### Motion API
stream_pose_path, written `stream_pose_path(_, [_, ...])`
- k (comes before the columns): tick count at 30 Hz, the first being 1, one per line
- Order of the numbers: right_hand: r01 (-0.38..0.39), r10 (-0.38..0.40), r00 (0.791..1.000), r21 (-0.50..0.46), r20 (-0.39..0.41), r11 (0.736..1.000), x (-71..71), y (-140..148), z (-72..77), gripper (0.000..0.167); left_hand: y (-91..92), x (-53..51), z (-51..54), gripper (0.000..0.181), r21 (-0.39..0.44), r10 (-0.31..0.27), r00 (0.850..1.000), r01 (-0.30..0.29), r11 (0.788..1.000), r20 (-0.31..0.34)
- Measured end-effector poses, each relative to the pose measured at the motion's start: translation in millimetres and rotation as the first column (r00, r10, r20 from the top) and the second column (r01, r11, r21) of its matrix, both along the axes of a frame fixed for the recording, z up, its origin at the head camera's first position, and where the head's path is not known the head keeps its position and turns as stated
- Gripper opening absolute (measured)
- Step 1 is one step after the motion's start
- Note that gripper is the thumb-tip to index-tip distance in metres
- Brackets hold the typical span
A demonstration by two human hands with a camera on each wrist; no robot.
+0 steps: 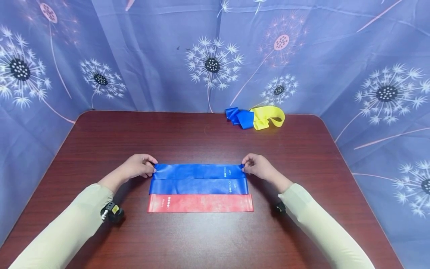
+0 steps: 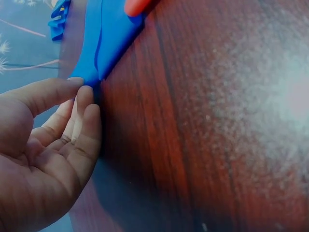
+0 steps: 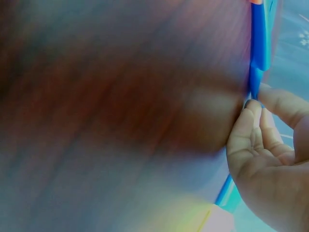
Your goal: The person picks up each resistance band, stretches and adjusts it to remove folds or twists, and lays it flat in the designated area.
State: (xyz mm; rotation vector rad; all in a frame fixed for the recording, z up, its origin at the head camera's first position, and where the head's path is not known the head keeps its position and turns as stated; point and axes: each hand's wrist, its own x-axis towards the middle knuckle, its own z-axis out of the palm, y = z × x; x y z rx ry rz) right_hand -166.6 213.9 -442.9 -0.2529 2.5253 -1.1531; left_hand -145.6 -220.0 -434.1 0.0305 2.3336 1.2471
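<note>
Two blue resistance bands and a red one lie flat, edge against edge, in the head view. The far blue band (image 1: 195, 171), printed "Light", has its left end pinched by my left hand (image 1: 139, 166) and its right end by my right hand (image 1: 258, 166). Nearer to me is the second blue band (image 1: 198, 186), also marked "Light". Closest lies the red band (image 1: 208, 203), marked "Heavy". In the left wrist view, thumb and fingertips of the left hand (image 2: 53, 140) meet at the blue end. The right hand (image 3: 270, 145) pinches likewise in the right wrist view.
A crumpled blue band (image 1: 246, 118) and a yellow band (image 1: 268, 116) lie together at the table's back edge. The dark wooden table (image 1: 188, 243) backs onto a blue dandelion-print curtain (image 1: 161, 56). A small black device (image 1: 112, 213) is strapped at the left wrist.
</note>
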Motion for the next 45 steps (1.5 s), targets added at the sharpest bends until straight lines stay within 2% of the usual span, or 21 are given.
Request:
stream_pose_path(8, [0.012, -0.012, 1.000, 0.045, -0.001, 0.999, -0.1, -2, 1.0, 0.017, 2.5, 0.3, 1.1, 0.037, -0.013, -0.015, 1.000, 0.015, 1.000, -0.027])
stream_pose_path(22, [0.023, -0.031, 0.999, 0.172, 0.043, 0.985, -4.1, -9, 7.6, 0.013, 7.5, -3.4, 4.2, 0.031, -0.139, -0.050, 0.996, 0.039, 0.990, -0.072])
stream_pose_path(28, [0.027, -0.037, 0.995, 0.114, 0.094, 0.993, -5.4, -6, 9.9, 0.017, 5.9, -4.8, 5.1, 0.033, -0.133, -0.062, 0.996, 0.054, 0.990, -0.056])
stream_pose_path(35, [0.007, -0.012, 0.994, 0.043, 0.107, 0.999, -7.0, 2, 13.3, 0.020, -0.8, -6.9, 4.2, 0.036, -0.083, -0.075, 0.997, 0.072, 0.994, -0.030])
stream_pose_path(45, [0.046, -0.052, 0.988, 0.039, 0.143, 0.998, -7.6, 7, 15.0, 0.022, -4.9, -7.4, 10.2, 0.036, -0.075, -0.060, 0.998, 0.058, 0.996, -0.029])
